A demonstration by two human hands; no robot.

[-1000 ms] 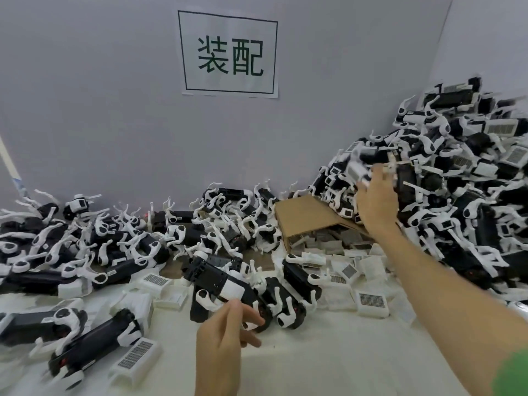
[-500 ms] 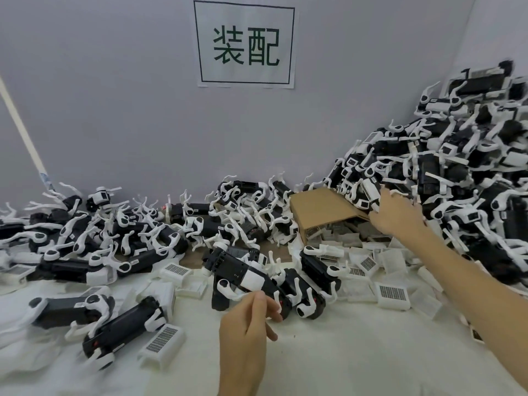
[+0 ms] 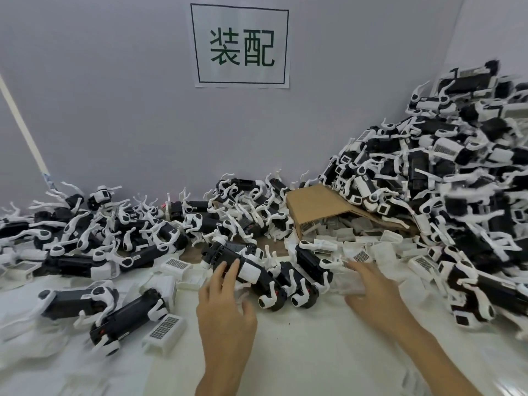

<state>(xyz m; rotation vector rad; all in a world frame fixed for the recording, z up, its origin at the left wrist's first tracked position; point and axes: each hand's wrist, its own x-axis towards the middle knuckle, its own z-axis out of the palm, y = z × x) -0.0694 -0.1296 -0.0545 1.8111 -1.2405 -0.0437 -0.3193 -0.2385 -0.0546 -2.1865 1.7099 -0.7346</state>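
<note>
Right hand (image 3: pixel 371 287) dropped; robot dog (image 3: pixel 250 268) touches left hand (image 3: pixel 225 310).

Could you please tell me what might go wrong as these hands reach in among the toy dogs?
1. The toy dog under the left hand lies against other dogs; their thin white legs could snag and drag along when it is lifted.
2. The heap on the right rises steeply beside the right hand; a nudge at its foot might start a slide.

Even light, right-edge motion blur
</note>
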